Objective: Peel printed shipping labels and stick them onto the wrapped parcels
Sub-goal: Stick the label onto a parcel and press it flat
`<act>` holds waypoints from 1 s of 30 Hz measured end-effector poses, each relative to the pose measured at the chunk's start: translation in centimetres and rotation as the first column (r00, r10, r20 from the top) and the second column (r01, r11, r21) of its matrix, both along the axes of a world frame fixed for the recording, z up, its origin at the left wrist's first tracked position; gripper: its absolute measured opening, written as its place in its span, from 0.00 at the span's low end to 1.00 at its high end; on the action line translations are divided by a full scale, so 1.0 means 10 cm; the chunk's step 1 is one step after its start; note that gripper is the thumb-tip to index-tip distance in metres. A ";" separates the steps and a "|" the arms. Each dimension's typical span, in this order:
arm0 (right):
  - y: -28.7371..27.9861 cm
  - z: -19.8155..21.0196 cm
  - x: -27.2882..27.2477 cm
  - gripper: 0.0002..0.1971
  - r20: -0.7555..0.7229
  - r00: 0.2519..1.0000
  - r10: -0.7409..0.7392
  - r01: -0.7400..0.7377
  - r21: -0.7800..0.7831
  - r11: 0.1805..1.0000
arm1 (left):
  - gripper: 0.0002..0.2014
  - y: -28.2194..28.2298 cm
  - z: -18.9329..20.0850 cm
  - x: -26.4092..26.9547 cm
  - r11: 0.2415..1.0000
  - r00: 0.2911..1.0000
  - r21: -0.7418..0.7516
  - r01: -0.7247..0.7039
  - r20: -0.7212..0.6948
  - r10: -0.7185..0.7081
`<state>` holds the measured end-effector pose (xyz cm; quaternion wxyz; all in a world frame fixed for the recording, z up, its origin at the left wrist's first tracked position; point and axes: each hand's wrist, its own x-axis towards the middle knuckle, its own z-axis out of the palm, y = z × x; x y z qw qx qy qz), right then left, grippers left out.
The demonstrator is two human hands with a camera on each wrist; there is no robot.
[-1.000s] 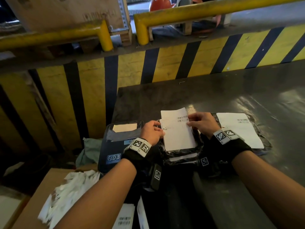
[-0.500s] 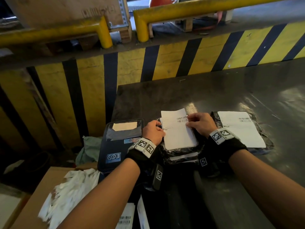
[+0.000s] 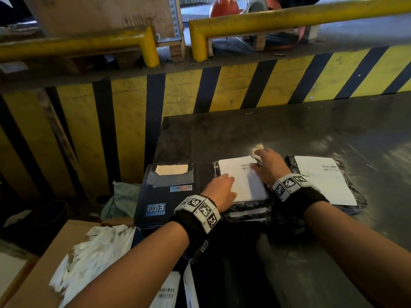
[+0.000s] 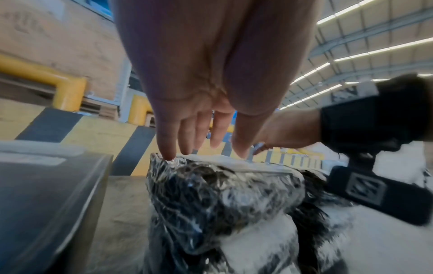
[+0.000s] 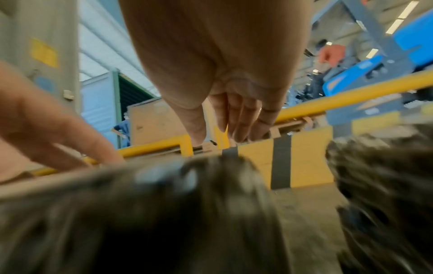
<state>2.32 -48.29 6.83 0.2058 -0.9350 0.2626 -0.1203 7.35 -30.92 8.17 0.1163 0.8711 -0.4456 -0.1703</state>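
A white shipping label (image 3: 242, 178) lies flat on a black plastic-wrapped parcel (image 3: 244, 205) at the table's near edge. My left hand (image 3: 222, 187) rests flat on the label's left part, fingers straight (image 4: 168, 140). My right hand (image 3: 266, 167) lies flat on its right part, fingers reaching to the far right corner. In the left wrist view the parcel (image 4: 218, 194) shows crinkled black wrap under my fingertips. In the right wrist view the fingers (image 5: 236, 122) are straight over the blurred parcel. A second wrapped parcel (image 3: 355, 196) with a label (image 3: 322, 178) lies just to the right.
A dark blue label printer (image 3: 166, 194) stands left of the parcel. A cardboard box (image 3: 53, 258) with white backing strips (image 3: 93, 250) sits at lower left. More printed labels (image 3: 166, 292) lie near my left forearm. The dark table (image 3: 289, 130) ends at a yellow-black striped barrier (image 3: 233, 90).
Both hands were pinching the label's top corners and holding it over the parcel. Now they lie flat on it, with the label down on the wrap.
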 end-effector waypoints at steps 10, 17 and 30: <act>0.42 0.14 0.52 0.22 -0.547 0.770 0.328 -0.441 -0.084 0.894 | 0.26 0.17 -0.10 -0.07 0.990 0.991 0.063 0.127 0.040 -0.130; 0.04 0.22 0.31 0.25 -0.631 0.760 0.159 -0.271 -0.085 0.959 | 0.29 0.18 -0.15 -0.09 0.992 0.994 0.081 0.097 0.036 -0.101; 0.26 0.23 0.35 0.30 -0.692 0.663 0.286 -0.441 -0.052 0.896 | 0.29 0.19 -0.17 -0.13 0.998 0.998 0.032 0.059 -0.016 -0.059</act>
